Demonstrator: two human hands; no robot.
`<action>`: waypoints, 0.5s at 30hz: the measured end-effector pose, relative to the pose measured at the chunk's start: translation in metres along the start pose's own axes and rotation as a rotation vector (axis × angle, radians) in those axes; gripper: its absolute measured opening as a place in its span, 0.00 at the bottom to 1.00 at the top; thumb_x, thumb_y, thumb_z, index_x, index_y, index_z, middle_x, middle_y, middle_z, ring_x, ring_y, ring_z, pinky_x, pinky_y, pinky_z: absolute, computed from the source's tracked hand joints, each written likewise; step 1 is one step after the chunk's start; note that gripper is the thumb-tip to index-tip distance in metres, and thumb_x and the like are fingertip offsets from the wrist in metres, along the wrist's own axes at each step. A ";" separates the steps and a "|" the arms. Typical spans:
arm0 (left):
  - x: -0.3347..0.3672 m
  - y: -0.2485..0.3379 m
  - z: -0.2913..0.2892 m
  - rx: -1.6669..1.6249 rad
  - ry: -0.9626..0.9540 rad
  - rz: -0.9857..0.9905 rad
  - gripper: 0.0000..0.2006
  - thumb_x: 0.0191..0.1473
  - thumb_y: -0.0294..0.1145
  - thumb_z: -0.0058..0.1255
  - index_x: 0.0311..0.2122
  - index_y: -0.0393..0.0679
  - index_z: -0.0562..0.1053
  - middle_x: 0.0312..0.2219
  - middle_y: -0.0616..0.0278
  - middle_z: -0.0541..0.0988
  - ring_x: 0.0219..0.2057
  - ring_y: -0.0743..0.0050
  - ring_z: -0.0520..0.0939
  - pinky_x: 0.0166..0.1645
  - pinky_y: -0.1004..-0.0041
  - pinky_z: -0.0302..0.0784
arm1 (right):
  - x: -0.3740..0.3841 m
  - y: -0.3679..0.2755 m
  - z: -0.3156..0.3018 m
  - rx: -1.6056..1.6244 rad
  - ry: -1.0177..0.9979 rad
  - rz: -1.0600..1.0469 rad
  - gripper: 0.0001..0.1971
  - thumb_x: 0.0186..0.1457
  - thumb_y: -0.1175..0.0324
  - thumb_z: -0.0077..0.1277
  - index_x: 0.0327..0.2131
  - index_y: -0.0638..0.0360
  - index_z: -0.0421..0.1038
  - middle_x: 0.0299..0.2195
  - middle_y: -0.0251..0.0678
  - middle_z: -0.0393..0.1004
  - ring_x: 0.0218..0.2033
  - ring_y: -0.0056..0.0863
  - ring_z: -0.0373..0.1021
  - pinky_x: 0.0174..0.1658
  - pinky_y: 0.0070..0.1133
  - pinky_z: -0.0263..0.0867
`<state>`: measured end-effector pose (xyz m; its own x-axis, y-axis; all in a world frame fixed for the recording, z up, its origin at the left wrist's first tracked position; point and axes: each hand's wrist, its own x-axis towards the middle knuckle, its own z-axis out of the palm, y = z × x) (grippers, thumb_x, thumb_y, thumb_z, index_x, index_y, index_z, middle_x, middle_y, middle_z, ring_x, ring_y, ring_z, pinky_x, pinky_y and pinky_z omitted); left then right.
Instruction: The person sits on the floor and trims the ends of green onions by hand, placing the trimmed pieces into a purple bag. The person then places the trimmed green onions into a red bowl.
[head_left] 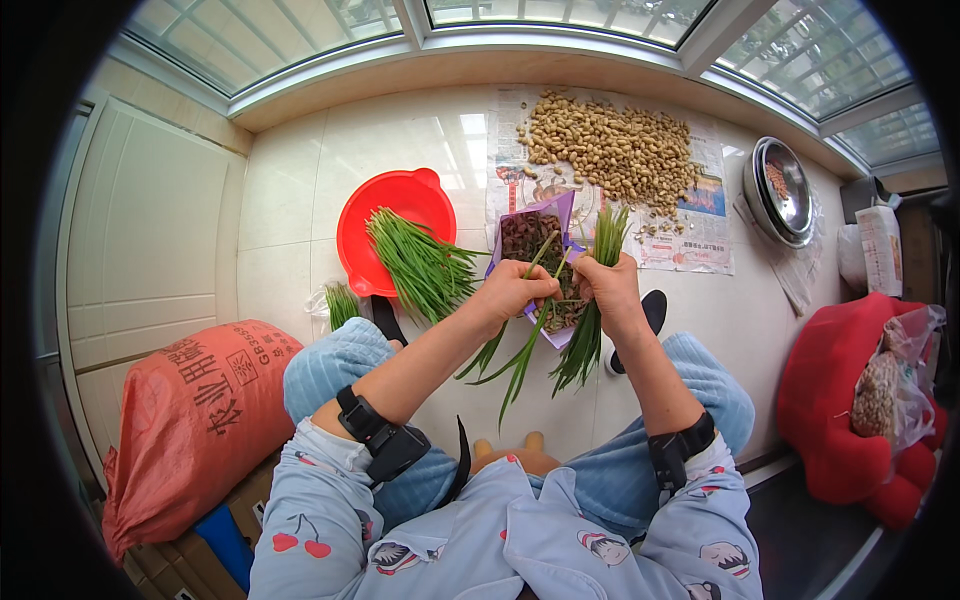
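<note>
My left hand [517,292] is closed in a pinch on a few loose garlic chives [522,362], whose long green leaves hang down below the fingers. Close beside it, my right hand [614,288] grips a thicker bunch of garlic chives [583,350] with ends showing above and below the fist. Under both hands stands a purple-sided box [565,207] with dark, dry-looking scraps in it, partly hidden by the hands. To the left, a pile of garlic chives [422,262] lies across the edge of a red plastic basin [352,225] and hangs over its near side.
Peanuts in shells [610,145] are spread on newspaper [705,255] at the back. Metal bowls [757,205] stand right. More greens [341,303] lie in a clear bag near my left foot. A filled orange sack [205,420] is left, a red seat [825,400] right.
</note>
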<state>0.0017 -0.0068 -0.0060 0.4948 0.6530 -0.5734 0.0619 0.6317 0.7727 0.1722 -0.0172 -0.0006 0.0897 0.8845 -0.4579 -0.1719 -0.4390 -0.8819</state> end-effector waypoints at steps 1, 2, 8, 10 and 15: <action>0.000 0.001 -0.001 -0.027 -0.005 -0.036 0.07 0.50 0.34 0.50 0.25 0.44 0.75 0.16 0.75 0.69 0.14 0.92 0.59 0.19 0.85 0.49 | 0.002 0.000 -0.001 0.030 0.029 0.008 0.06 0.44 0.75 0.48 0.17 0.62 0.67 0.13 0.30 0.66 0.11 0.14 0.58 0.15 0.14 0.52; -0.001 0.002 -0.002 -0.057 -0.019 -0.048 0.07 0.51 0.33 0.49 0.26 0.44 0.75 0.16 0.75 0.68 0.14 0.92 0.58 0.18 0.85 0.49 | 0.004 -0.001 -0.003 0.063 0.051 0.010 0.07 0.43 0.75 0.48 0.15 0.62 0.67 0.12 0.30 0.66 0.10 0.15 0.58 0.14 0.14 0.52; -0.003 0.006 -0.005 -0.227 -0.092 -0.103 0.08 0.53 0.32 0.46 0.29 0.40 0.74 0.16 0.75 0.65 0.11 0.91 0.54 0.17 0.85 0.48 | 0.002 -0.005 -0.003 0.046 0.046 0.081 0.05 0.45 0.75 0.49 0.20 0.63 0.67 0.14 0.30 0.66 0.11 0.14 0.57 0.15 0.15 0.53; -0.003 0.006 -0.005 -0.265 -0.110 -0.108 0.08 0.54 0.31 0.45 0.29 0.38 0.74 0.16 0.74 0.65 0.11 0.91 0.54 0.17 0.85 0.47 | -0.001 -0.006 0.000 0.063 0.004 0.113 0.03 0.45 0.75 0.49 0.22 0.64 0.68 0.14 0.30 0.66 0.11 0.14 0.57 0.16 0.14 0.54; -0.001 0.003 -0.006 -0.299 -0.156 -0.107 0.09 0.54 0.32 0.45 0.29 0.39 0.73 0.15 0.75 0.64 0.12 0.90 0.55 0.18 0.86 0.49 | -0.006 -0.013 0.005 0.255 -0.133 0.167 0.04 0.44 0.76 0.51 0.27 0.65 0.70 0.14 0.29 0.65 0.13 0.13 0.56 0.17 0.13 0.52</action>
<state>-0.0042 -0.0028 -0.0044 0.6272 0.5192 -0.5806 -0.1246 0.8027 0.5832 0.1688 -0.0163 0.0145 -0.0860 0.8239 -0.5601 -0.4150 -0.5407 -0.7317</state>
